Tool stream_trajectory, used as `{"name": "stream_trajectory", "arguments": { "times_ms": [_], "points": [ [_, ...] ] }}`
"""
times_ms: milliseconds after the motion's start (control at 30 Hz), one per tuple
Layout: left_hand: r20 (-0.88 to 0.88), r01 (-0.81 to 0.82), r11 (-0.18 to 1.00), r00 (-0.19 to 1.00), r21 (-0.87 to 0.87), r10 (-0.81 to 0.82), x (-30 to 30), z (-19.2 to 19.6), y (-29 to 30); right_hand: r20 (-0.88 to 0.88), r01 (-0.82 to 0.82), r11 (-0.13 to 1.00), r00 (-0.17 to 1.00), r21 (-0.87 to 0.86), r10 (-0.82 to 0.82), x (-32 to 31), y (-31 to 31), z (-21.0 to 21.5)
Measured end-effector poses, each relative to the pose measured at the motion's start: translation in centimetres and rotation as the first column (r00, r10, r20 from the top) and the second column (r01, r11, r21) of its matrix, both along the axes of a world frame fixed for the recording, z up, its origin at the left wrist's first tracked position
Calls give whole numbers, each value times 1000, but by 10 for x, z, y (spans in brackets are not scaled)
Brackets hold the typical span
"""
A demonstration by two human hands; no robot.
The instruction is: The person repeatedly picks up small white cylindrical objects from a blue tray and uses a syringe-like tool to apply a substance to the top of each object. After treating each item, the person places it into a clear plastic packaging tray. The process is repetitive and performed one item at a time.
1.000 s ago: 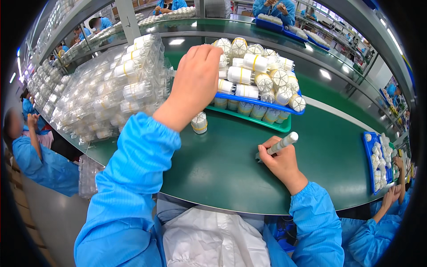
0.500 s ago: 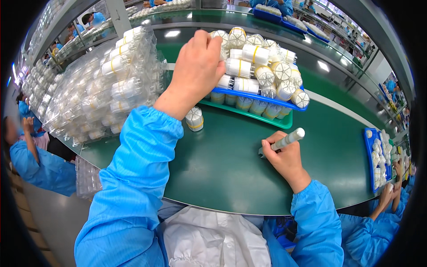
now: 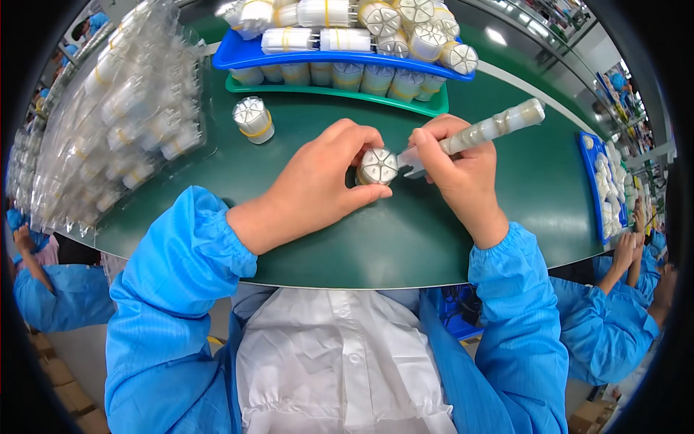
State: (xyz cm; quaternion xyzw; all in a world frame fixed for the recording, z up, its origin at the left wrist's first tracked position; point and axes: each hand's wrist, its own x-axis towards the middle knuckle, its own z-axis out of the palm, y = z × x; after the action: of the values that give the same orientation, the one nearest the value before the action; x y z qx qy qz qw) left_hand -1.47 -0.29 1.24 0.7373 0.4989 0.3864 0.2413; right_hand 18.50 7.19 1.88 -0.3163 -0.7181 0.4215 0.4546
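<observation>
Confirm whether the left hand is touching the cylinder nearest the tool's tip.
Touching: the head view shows the left hand closed around the cylinder, fingers at its far side, thumb at its near side.

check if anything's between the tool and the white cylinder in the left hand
Nothing visible: the tip of the tool in the right hand is right beside the white cylinder in the left hand; contact is unclear.

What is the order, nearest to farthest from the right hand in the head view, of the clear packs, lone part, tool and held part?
1. Tool: gripped in the right hand.
2. Held part: just to the left, in the left hand.
3. Lone part: farther left, on the table.
4. Clear packs: far left.
</observation>
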Motion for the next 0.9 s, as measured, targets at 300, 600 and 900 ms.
{"name": "stream_trajectory", "arguments": {
  "times_ms": [300,600,900],
  "points": [
    [-1,39,999,999,30,-39,-1,-2,0,116,-72,985,992,157,54,0,1,6],
    [-65,-35,984,997,174,47,6,-5,1,29,-37,999,999,-9,38,-2,-4,9],
    [42,17,977,999,211,-27,10,-11,0,116,-68,995,991,66,61,1,-2,9]
  ]
}}
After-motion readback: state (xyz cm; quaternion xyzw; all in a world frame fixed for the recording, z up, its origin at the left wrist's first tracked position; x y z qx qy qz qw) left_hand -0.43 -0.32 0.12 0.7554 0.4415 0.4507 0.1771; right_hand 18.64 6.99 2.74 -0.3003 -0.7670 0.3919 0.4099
